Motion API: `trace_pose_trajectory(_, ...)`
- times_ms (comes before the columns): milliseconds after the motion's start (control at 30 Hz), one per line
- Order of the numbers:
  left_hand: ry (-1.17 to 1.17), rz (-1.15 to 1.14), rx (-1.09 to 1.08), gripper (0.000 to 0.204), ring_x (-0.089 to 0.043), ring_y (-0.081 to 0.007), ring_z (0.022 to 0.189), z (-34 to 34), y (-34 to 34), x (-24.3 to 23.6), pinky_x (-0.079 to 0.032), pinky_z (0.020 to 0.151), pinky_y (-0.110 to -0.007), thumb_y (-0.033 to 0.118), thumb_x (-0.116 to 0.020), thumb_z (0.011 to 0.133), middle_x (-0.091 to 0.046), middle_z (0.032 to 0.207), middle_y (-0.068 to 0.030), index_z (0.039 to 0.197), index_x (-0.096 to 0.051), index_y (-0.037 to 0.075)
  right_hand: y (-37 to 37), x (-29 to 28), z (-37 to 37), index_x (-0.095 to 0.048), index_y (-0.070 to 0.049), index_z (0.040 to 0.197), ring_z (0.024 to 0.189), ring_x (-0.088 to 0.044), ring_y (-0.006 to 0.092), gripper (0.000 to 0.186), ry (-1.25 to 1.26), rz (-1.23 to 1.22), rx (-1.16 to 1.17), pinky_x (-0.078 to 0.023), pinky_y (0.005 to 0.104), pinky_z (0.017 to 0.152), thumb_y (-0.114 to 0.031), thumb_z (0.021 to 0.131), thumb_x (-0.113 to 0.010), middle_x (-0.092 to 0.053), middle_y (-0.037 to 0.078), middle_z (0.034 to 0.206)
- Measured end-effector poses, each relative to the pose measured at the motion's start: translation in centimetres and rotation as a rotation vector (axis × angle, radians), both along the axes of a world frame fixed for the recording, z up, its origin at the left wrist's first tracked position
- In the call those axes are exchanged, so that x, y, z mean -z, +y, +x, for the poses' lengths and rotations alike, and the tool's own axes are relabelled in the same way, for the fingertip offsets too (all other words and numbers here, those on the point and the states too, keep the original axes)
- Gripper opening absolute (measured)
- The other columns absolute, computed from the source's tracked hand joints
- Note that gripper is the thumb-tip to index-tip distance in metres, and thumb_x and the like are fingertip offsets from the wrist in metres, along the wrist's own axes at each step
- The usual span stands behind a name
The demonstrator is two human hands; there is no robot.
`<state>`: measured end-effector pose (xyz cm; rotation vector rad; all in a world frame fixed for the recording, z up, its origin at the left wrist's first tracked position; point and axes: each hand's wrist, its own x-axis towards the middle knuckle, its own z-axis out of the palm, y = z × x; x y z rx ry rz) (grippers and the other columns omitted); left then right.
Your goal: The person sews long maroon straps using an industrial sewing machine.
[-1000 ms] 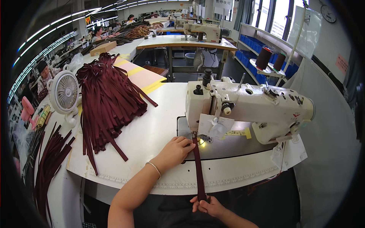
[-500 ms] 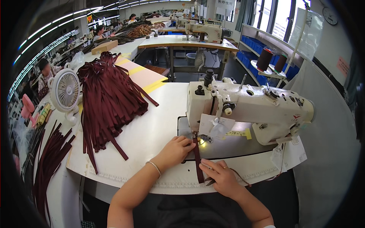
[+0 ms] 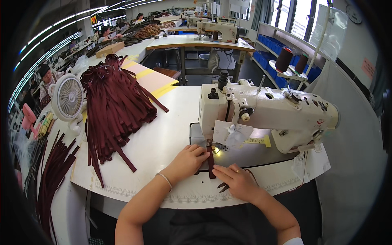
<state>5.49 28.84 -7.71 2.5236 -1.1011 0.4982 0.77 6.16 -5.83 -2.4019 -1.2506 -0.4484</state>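
Note:
A short dark maroon fabric strap (image 3: 211, 163) runs under the needle area of a white sewing machine (image 3: 265, 100). Beside the presser foot, the bent fingers of my left hand (image 3: 191, 160) press on the strap's left edge. My right hand (image 3: 237, 181) rests to the right of the strap's near end, with its extended fingertips touching it. Two dark pointed blades, which look like thread snips (image 3: 223, 187), stick out from under the right palm; their handle is hidden. A small lamp lights the metal plate by the needle.
A large bundle of maroon straps (image 3: 116, 110) lies left on the white table (image 3: 171, 118), with more straps (image 3: 57, 167) hanging further left. A small white fan (image 3: 68, 98) stands beside the bundle. Thread cones (image 3: 283, 60) stand behind the machine. People work in the left background.
The strap has fed away from me under the machine, so its near end is closer to the needle. My right hand has moved slightly forward with it; my left hand has barely shifted.

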Motion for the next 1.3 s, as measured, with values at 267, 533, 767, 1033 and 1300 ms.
trace_pose_trajectory(267,0.016,-0.011,0.002,0.040,-0.053,-0.0237,0.098,-0.1,0.0,-0.1,-0.044,0.085,-0.035,0.002,-0.062,0.068,-0.057,0.106,-0.0065,0.107,-0.060,0.006,-0.1,0.3,2.7,-0.057,-0.006,0.111,0.091,-0.056,0.0255,0.042,0.064,-0.042,-0.025,-0.049,0.0345,0.079,0.001,0.070,-0.052,-0.057,0.002,0.113)
trace_pose_trajectory(533,0.030,-0.019,0.004,0.037,-0.053,-0.0242,0.096,0.1,-0.1,-0.2,-0.044,0.085,-0.034,0.003,-0.062,0.068,-0.058,0.106,-0.0075,0.106,-0.061,0.005,0.3,1.2,5.1,-0.059,-0.009,0.105,0.094,-0.056,0.0257,0.034,0.087,0.014,-0.040,-0.050,0.0358,0.077,0.001,0.073,-0.052,-0.058,0.001,0.109)
trace_pose_trajectory(767,-0.009,-0.047,0.030,0.031,-0.055,-0.0227,0.091,0.8,0.0,-0.1,-0.048,0.080,-0.031,0.002,-0.063,0.068,-0.060,0.101,-0.0061,0.098,-0.064,0.005,0.8,1.2,5.9,-0.060,-0.008,0.102,0.094,-0.055,0.0244,0.032,0.102,0.041,-0.060,-0.050,0.0348,0.077,0.001,0.072,-0.052,-0.058,0.002,0.106)
trace_pose_trajectory(1033,-0.010,-0.037,0.043,0.028,-0.055,-0.0212,0.092,0.5,-0.1,-0.5,-0.048,0.079,-0.031,0.004,-0.063,0.067,-0.060,0.099,-0.0038,0.095,-0.065,0.007,0.8,1.6,6.1,-0.062,-0.009,0.103,0.086,-0.055,0.0205,0.042,0.044,0.041,-0.092,-0.050,0.0320,0.074,0.007,0.065,-0.054,-0.059,-0.002,0.108)
trace_pose_trajectory(1300,-0.044,0.063,-0.055,0.031,-0.053,-0.0199,0.093,0.6,-0.4,0.0,-0.044,0.078,-0.032,0.010,-0.063,0.069,-0.057,0.097,-0.0028,0.100,-0.062,0.009,0.7,1.6,5.8,-0.060,-0.009,0.108,0.083,-0.055,0.0209,0.042,-0.029,-0.067,-0.023,-0.051,0.0318,0.072,0.003,0.069,-0.052,-0.058,-0.002,0.112)
